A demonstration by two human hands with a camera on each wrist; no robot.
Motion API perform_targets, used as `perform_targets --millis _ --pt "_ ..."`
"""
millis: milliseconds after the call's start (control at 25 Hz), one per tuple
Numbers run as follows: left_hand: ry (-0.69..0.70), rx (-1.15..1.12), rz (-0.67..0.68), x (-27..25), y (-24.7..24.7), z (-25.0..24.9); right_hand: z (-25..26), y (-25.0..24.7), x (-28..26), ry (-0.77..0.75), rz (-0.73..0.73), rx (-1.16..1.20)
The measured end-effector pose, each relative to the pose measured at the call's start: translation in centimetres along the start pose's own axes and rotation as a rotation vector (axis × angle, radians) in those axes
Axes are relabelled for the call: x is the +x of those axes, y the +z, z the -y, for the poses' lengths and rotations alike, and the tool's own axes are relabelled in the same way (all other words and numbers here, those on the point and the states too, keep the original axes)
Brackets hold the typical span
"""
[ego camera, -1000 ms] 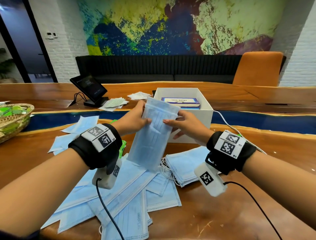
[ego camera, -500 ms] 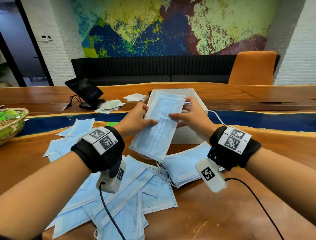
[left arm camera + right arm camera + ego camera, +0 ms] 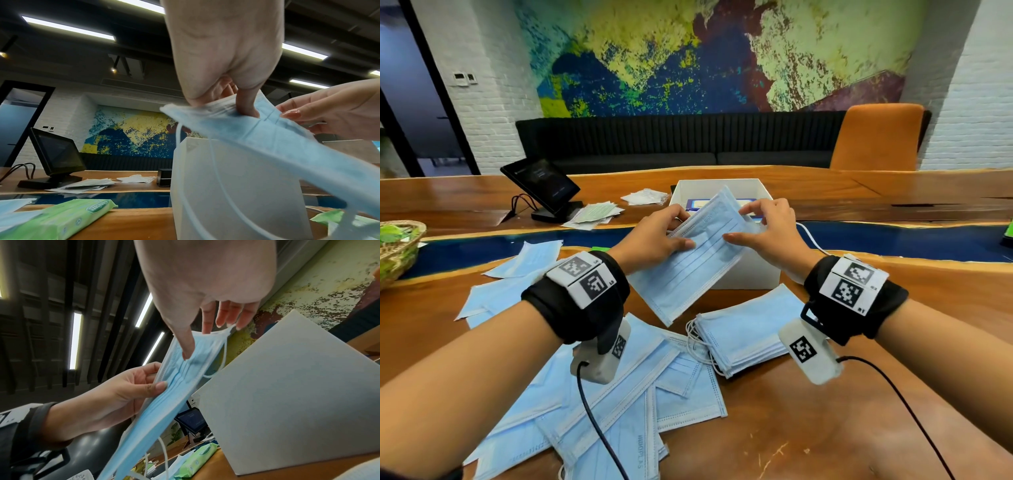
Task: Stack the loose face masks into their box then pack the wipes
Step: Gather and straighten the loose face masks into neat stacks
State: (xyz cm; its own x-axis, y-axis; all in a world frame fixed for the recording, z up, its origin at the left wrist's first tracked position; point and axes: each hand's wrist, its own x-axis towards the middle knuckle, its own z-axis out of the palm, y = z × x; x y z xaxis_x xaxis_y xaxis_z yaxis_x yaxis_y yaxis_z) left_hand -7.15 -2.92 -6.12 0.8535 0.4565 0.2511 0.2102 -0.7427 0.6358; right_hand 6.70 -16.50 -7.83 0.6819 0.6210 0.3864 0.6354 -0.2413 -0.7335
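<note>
**Masks held over box**

One white box (image 3: 743,277) far centre. One neat mask pile (image 3: 750,334) near right — loose masks (image 3: 599,404) scattered left. Left hand (image 3: 654,240) and right hand (image 3: 774,233) both pinch one mask bundle (image 3: 698,260) above the box front. Two wipes packs (image 3: 59,217) left.

I see the white box (image 3: 743,274) open-topped straight ahead; a mask stack (image 3: 750,334) and loose masks (image 3: 599,404) crowd the near table (image 3: 825,428).

Wooden table (image 3: 825,411); loose masks (image 3: 619,394); white box (image 3: 750,274); tablet (image 3: 541,185)
</note>
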Motion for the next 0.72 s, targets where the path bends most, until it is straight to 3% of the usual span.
perform_targets --millis 120,320,440,560,720 --pt "0.020 0.012 0.003 0.2 0.2 -0.2 0.2 -0.3 0.0 -0.008 0.035 -0.119" --pt "0.015 0.059 0.002 0.4 0.4 -0.6 1.1 -0.7 -0.9 0.019 0.251 0.277" --pt "0.039 0.127 -0.004 0.4 0.8 -0.6 1.4 -0.7 -1.2 0.049 0.355 0.293" --pt "0.048 0.166 0.025 0.4 0.9 -0.6 1.7 -0.8 -1.8 0.054 0.565 0.300" --pt "0.045 0.190 0.060 0.4 0.6 -0.4 1.4 -1.2 -1.7 0.102 0.616 0.358"
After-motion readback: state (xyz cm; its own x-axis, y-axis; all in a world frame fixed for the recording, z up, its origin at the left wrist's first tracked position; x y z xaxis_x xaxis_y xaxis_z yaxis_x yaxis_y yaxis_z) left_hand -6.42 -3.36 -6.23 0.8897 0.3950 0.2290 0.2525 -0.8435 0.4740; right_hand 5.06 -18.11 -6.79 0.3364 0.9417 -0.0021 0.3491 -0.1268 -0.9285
